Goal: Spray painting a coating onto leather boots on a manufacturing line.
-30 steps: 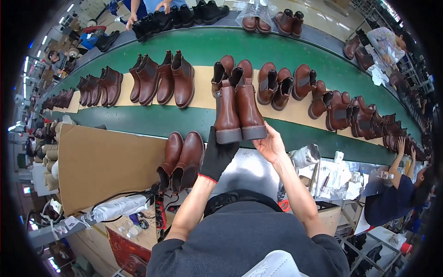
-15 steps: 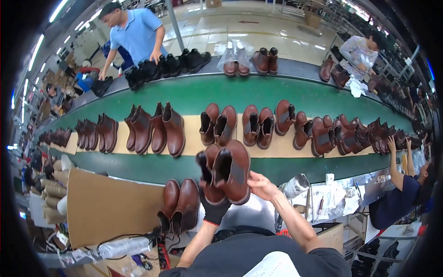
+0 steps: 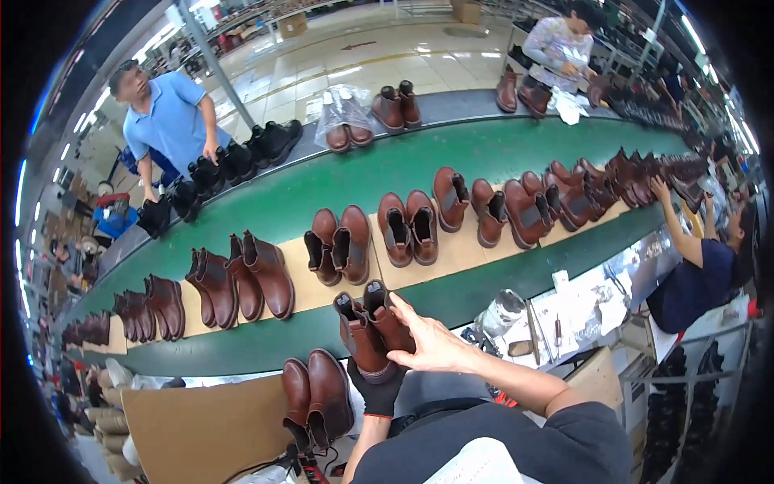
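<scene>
Left grip (image 3: 376,394): black-gloved, clasped beneath the held boots (image 3: 369,348).
Right grip (image 3: 429,342): bare, fingers spread against the held boots' right side.
Held boots: brown, tops up, resting on the left grip.
Second pair (image 3: 329,389): left of the held boots.
Green belt (image 3: 419,149): beyond the held boots.

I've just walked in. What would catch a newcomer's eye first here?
Probably the pair of brown boots at lower centre, with a black-gloved left hand beneath and a bare right hand against their side. Beyond, a broad green belt crosses the view, carrying a row of brown boots. At upper left stands a person in light blue.
</scene>
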{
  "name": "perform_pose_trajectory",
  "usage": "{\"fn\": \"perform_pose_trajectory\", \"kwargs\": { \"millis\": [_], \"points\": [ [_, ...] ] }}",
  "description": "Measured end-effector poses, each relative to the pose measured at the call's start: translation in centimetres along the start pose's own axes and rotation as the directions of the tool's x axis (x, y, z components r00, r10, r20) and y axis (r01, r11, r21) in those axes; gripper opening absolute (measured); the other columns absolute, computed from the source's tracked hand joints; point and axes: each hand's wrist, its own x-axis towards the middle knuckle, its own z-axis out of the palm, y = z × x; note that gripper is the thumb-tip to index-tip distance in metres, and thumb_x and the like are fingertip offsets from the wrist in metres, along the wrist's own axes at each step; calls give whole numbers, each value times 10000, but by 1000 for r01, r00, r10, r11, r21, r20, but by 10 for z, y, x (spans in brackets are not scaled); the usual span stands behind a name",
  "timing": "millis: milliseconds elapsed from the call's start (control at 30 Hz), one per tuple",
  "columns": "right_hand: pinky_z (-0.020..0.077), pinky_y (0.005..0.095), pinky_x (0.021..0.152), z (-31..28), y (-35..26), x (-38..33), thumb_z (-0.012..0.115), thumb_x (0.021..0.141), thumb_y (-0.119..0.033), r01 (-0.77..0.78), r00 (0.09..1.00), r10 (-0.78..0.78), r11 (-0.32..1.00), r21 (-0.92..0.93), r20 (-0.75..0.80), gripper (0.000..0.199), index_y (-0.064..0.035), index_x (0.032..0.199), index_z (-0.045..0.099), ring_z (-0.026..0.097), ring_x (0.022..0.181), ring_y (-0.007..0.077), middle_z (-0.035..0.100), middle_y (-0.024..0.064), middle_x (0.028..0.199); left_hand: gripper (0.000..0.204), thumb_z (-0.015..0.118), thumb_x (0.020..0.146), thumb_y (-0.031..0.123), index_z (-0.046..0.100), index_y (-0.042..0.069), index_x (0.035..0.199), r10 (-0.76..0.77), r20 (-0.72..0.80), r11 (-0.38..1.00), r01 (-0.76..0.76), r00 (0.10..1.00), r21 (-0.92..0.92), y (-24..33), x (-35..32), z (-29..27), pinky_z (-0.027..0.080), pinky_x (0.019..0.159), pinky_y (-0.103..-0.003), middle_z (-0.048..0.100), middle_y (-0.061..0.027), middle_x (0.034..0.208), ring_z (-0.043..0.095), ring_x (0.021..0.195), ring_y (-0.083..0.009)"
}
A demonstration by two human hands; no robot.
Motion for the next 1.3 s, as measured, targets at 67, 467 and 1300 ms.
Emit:
{"fn": "perform_pose_trajectory", "kwargs": {
  "millis": [67, 467, 1300],
  "points": [
    [310, 415, 1082, 3, 12, -2, 657, 764, -166, 72, 997, -72, 997, -20, -23, 858, -25, 1452, 165, 372, 1293, 402, 299, 252, 1439, 584, 478, 901, 305, 297, 112, 1422, -35, 11, 999, 35, 999, 9, 0, 8, -8, 290, 1079, -396, 368, -67, 1430, 357, 1305, -222],
    [214, 333, 1124, 50, 93, -29, 565, 784, 88, 117, 921, 114, 832, 542, -373, 661, 32, 1397, 324, 304, 1358, 217, 334, 143, 1459, 595, 414, 885, 464, 353, 127, 1372, 139, -152, 809, -23, 979, 588, -12, -7, -24, 285, 1075, -540, 399, -122, 1391, 347, 1312, -299],
    [376, 318, 1003, 52, 111, -64, 508, 739, 84, -33, 858, 428, 596, 802, -282, 533, 29, 1268, 470, 475, 1181, 191, 506, 130, 1283, 689, 782, 649, -25, 427, 38, 1236, 294, -104, 401, -24, 950, 916, -38, -41, -51, 539, 841, -363, 533, -106, 1218, 575, 1061, -228]
  ]
}}
